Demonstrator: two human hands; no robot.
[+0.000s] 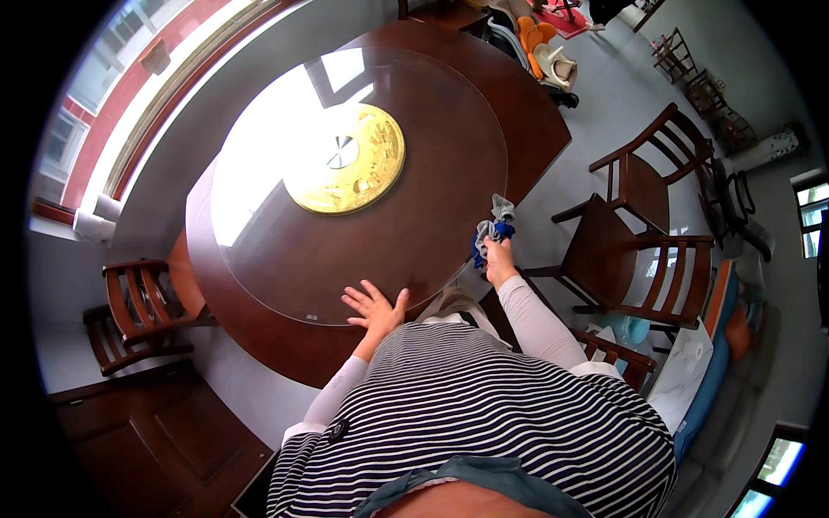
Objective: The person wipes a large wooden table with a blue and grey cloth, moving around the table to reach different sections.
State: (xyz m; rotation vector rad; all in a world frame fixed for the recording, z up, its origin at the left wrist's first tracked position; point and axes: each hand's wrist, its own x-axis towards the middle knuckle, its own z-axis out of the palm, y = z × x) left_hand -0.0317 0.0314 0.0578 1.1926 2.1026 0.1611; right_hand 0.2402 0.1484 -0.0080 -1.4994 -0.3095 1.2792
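Close in front of me is a dark brown wooden table with a round glass turntable [389, 259] on it. My left hand [377, 311] rests with spread fingers at the near edge of the glass and holds nothing. At the right side of the table, my right hand [498, 262] is closed round a crumpled grey and blue cloth [494, 230]. Part of the cloth bunches up beyond my fingers, by the table's edge. A round gold disc [371, 164] with a silver centre sits in the middle of the glass.
Wooden chairs [604, 246] stand on the right, and more chairs [142, 302] on the left. A child seat with orange padding [535, 39] is at the back right. Paper rolls [93, 226] lie on the window sill. A white marble-patterned surface [682, 380] is at the lower right.
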